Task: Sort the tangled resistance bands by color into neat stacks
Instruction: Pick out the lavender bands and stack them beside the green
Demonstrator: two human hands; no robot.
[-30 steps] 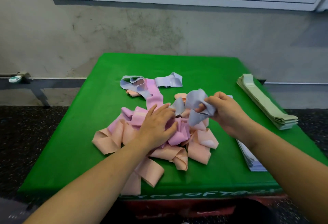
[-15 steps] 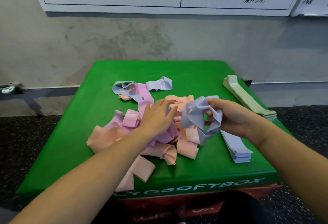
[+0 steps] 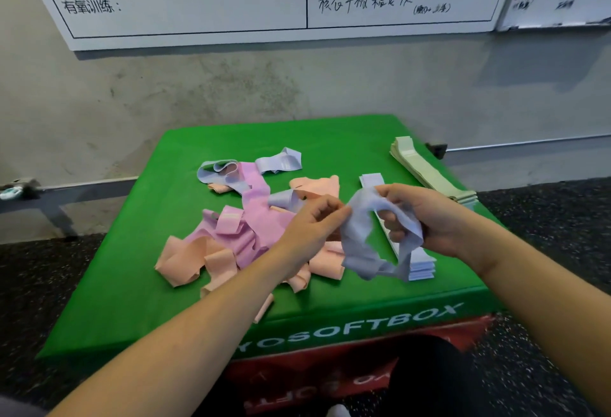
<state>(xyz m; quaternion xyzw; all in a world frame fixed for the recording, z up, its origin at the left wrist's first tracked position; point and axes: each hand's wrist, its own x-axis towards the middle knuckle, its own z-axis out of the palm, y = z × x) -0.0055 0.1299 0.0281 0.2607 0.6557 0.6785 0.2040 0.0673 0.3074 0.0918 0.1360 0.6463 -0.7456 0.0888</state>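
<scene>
Lifted clear of the tangle now, where half a second ago still touching the pile: a lavender band [image 3: 370, 238], held up between both hands above the green counter [image 3: 139, 291]. Left hand [image 3: 314, 224], off the heap it was pressing before, pinching one edge of the band with curled fingers [image 3: 330, 210]; right hand [image 3: 426, 218] gripping the other side, fingers hooked through the loop. Judged freed and ready for flattening onto the lavender stack [image 3: 420, 267] lying just beneath and behind it. Looking soft, thin and crumpled, twisted into a drooping loop. Remaining in the centre: a knotted heap of pink bands [image 3: 251, 234] and peach bands [image 3: 185, 261], with two more lavender loops [image 3: 281, 160] at the far side. Sitting neatly at the right edge: a green stack [image 3: 426, 172].
</scene>
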